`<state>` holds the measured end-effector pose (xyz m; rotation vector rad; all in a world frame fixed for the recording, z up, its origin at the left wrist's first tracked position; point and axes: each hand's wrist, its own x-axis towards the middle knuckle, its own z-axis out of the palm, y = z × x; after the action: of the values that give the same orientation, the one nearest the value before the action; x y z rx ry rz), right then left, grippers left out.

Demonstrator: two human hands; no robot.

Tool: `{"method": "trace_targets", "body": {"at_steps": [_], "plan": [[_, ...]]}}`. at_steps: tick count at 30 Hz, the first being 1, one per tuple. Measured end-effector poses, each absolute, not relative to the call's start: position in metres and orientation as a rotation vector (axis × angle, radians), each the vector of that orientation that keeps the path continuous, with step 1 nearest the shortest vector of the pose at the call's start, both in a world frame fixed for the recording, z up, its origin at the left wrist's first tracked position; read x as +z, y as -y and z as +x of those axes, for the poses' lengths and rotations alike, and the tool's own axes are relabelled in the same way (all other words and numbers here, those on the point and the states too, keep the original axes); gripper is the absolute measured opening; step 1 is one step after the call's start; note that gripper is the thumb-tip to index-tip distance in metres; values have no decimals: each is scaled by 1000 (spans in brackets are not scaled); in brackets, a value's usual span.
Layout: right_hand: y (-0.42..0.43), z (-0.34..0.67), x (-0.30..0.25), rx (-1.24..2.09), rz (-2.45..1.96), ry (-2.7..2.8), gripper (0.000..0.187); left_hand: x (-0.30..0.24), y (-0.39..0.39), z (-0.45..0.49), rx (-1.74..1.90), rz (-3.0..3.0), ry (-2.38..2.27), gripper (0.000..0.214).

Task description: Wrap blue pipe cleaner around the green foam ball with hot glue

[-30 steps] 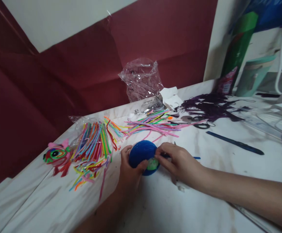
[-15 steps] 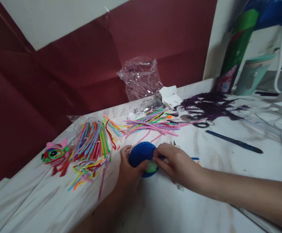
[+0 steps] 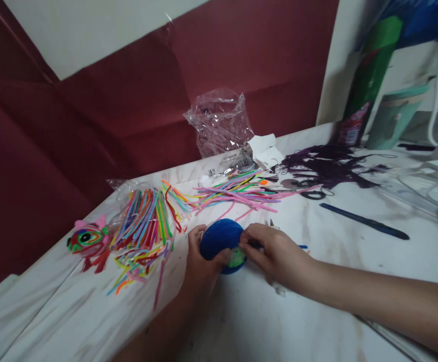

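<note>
A blue ball (image 3: 219,239) wound with fuzzy strips, with a pale green patch on its near side, rests on the white marbled table (image 3: 309,311). My left hand (image 3: 200,266) cups it from the left and below, thumb across the front. My right hand (image 3: 273,254) comes from the right, its fingertips pinched against the ball's right edge by the green patch, holding a thin blue strip that trails to the right.
Piles of coloured pipe-cleaner strips (image 3: 147,223) lie left of the ball, more (image 3: 237,193) behind it. A small red and green craft figure (image 3: 87,240) sits far left. A clear plastic bag (image 3: 221,123), purple strands (image 3: 324,163), scissors and a blue pen (image 3: 365,221) lie behind.
Almost nothing differs: both hands stay on the blue ball, with only small shifts of the fingers and a slight camera wobble.
</note>
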<state>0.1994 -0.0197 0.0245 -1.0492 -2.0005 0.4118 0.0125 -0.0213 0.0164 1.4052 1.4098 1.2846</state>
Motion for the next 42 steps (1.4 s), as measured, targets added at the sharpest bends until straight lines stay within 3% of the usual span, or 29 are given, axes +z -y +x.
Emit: {"method": "trace_targets", "body": {"at_steps": [18, 42], "plan": [[12, 211, 41, 393, -973, 1993, 7, 23, 17, 13, 1296, 1211, -1433, 66], [22, 201, 29, 410, -1071, 1978, 16, 20, 22, 18, 1279, 1342, -1355, 64]]}}
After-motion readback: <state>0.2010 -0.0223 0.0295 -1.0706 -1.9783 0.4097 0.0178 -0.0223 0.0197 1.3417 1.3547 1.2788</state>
